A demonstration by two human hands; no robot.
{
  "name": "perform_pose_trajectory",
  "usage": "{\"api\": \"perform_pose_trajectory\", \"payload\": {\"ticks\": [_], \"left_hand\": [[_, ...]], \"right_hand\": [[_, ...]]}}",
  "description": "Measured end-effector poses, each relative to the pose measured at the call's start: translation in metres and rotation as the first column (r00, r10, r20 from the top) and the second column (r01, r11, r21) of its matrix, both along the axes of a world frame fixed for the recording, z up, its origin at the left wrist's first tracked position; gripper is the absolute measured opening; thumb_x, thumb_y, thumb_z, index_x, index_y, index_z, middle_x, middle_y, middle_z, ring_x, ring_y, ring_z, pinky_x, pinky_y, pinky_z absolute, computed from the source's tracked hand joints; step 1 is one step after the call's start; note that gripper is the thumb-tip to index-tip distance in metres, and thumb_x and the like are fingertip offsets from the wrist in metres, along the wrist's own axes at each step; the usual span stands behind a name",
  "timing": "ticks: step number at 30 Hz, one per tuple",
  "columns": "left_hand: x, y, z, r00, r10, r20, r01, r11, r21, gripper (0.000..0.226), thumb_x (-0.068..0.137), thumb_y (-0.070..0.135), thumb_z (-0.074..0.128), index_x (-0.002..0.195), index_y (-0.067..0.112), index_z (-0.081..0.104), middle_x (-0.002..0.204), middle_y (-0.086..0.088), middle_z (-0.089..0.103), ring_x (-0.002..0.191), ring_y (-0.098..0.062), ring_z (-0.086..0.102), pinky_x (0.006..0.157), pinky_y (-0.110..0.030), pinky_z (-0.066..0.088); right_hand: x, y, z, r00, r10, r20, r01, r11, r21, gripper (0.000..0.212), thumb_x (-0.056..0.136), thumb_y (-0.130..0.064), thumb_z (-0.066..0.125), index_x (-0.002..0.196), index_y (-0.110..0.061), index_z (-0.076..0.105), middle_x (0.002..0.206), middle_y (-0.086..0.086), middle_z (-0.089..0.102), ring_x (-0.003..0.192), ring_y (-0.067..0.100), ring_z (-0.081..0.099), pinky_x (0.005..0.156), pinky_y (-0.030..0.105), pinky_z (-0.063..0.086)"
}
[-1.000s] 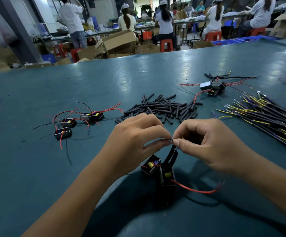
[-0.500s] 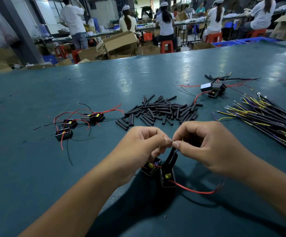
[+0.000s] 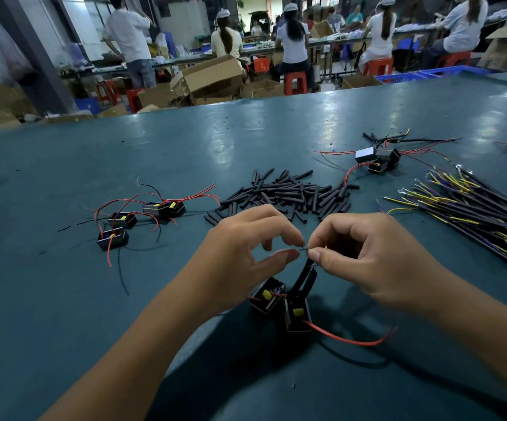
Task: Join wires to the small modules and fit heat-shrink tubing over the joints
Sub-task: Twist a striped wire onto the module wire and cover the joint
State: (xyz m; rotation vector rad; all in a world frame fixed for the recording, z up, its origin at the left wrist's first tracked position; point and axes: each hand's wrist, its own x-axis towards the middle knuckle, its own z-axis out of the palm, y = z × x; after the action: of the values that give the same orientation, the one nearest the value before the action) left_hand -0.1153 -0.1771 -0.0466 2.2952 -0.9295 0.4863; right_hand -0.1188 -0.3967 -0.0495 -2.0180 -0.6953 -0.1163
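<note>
My left hand [image 3: 240, 253] and my right hand [image 3: 376, 256] meet fingertip to fingertip above the table. Between them is a thin bare wire joint [image 3: 304, 249]. My right thumb and forefinger pinch it, with a bit of yellow wire showing behind the fingers. My left thumb and forefinger close on its other end with a small gap between their tips. Black sleeved leads [image 3: 305, 276] run down from the joint to a small black module [image 3: 297, 314] with a red wire [image 3: 346, 340]. A second module [image 3: 267, 296] lies beside it. Loose heat-shrink tubes [image 3: 282, 192] are heaped behind my hands.
Three modules with red and black wires [image 3: 142, 214] lie at the left. More modules [image 3: 378, 159] sit at the back right. A bundle of yellow and purple wires [image 3: 473, 205] spreads along the right. Behind the green table [image 3: 64, 299], people work among cardboard boxes.
My left thumb and forefinger have loosened and spread a little at the joint. The right hand keeps its pinch. The view has tilted slightly.
</note>
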Motion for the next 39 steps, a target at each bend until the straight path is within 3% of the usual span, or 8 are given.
{"api": "perform_pose_trajectory", "payload": {"ticks": [8,13,17,21,24,27,32,39], "left_hand": [[0.004,-0.003,-0.005,0.993,-0.055,0.100,0.055,0.998,0.003,0.014,0.093,0.025,0.070,0.092,0.011,0.074,0.092,0.004,0.064,0.084,-0.018,0.060,0.071,-0.041,0.051],[-0.001,-0.003,-0.001,0.974,-0.096,-0.205,0.071,0.989,-0.127,0.006,0.091,0.023,0.073,0.087,0.018,0.072,0.079,0.012,0.062,0.069,-0.006,0.052,0.066,-0.016,0.038],[-0.006,-0.007,0.001,0.614,-0.252,-0.748,-0.145,0.896,-0.420,0.008,0.082,0.021,0.069,0.075,0.018,0.070,0.064,0.002,0.054,0.057,-0.010,0.042,0.054,-0.021,0.033],[-0.007,-0.013,-0.002,0.273,-0.428,-0.862,-0.312,0.808,-0.500,0.011,0.079,0.020,0.065,0.068,0.019,0.065,0.065,0.003,0.048,0.053,-0.009,0.037,0.050,-0.021,0.030],[-0.006,-0.008,-0.003,0.643,-0.205,-0.738,-0.147,0.913,-0.381,0.011,0.086,0.025,0.073,0.078,0.019,0.068,0.067,0.008,0.056,0.056,-0.008,0.045,0.053,-0.020,0.036],[-0.001,0.000,0.000,0.981,-0.008,-0.193,0.000,0.999,-0.041,0.012,0.088,0.026,0.077,0.096,0.023,0.067,0.084,0.017,0.061,0.068,-0.005,0.054,0.063,-0.010,0.036],[-0.002,0.000,0.003,0.991,-0.042,0.127,0.034,0.997,0.064,0.012,0.094,0.026,0.069,0.096,0.014,0.071,0.095,0.006,0.061,0.080,-0.016,0.058,0.067,-0.037,0.050],[-0.002,-0.004,0.002,0.929,-0.055,0.367,-0.027,0.976,0.216,0.018,0.100,0.021,0.060,0.094,0.009,0.072,0.093,-0.004,0.066,0.079,-0.027,0.062,0.064,-0.046,0.051]], "right_hand": [[-0.002,0.000,0.000,1.000,0.009,-0.002,-0.009,1.000,-0.002,0.010,0.080,-0.031,0.068,0.075,-0.023,0.068,0.061,0.008,0.059,0.051,0.006,0.044,0.050,0.023,0.038],[-0.003,0.000,0.001,1.000,0.024,-0.005,-0.024,1.000,0.008,0.009,0.084,-0.027,0.071,0.076,-0.024,0.068,0.062,0.008,0.059,0.051,0.006,0.045,0.050,0.023,0.038],[-0.004,0.001,0.001,0.999,0.049,0.003,-0.049,0.999,0.003,0.015,0.087,-0.017,0.074,0.076,-0.023,0.068,0.058,0.001,0.056,0.050,0.002,0.042,0.049,0.017,0.035],[-0.004,0.002,0.002,0.999,0.037,-0.008,-0.037,0.999,-0.001,0.017,0.087,-0.012,0.073,0.074,-0.021,0.067,0.056,-0.002,0.054,0.049,0.002,0.042,0.049,0.016,0.034],[-0.002,0.001,0.003,1.000,0.015,-0.009,-0.015,1.000,-0.011,0.015,0.087,-0.014,0.074,0.074,-0.021,0.068,0.059,0.008,0.057,0.050,0.003,0.042,0.049,0.019,0.035],[-0.001,0.000,0.003,1.000,0.002,-0.008,-0.002,1.000,-0.016,0.016,0.086,-0.014,0.074,0.074,-0.022,0.068,0.060,0.007,0.058,0.050,0.004,0.043,0.050,0.018,0.036],[-0.001,-0.001,0.003,1.000,0.006,-0.019,-0.006,1.000,-0.013,0.015,0.087,-0.015,0.073,0.075,-0.022,0.068,0.062,0.007,0.060,0.052,0.008,0.045,0.051,0.025,0.038],[0.000,-0.001,0.002,1.000,0.016,-0.026,-0.016,1.000,-0.007,0.014,0.088,-0.014,0.074,0.076,-0.019,0.068,0.063,0.011,0.059,0.053,0.009,0.044,0.052,0.028,0.038]]}}
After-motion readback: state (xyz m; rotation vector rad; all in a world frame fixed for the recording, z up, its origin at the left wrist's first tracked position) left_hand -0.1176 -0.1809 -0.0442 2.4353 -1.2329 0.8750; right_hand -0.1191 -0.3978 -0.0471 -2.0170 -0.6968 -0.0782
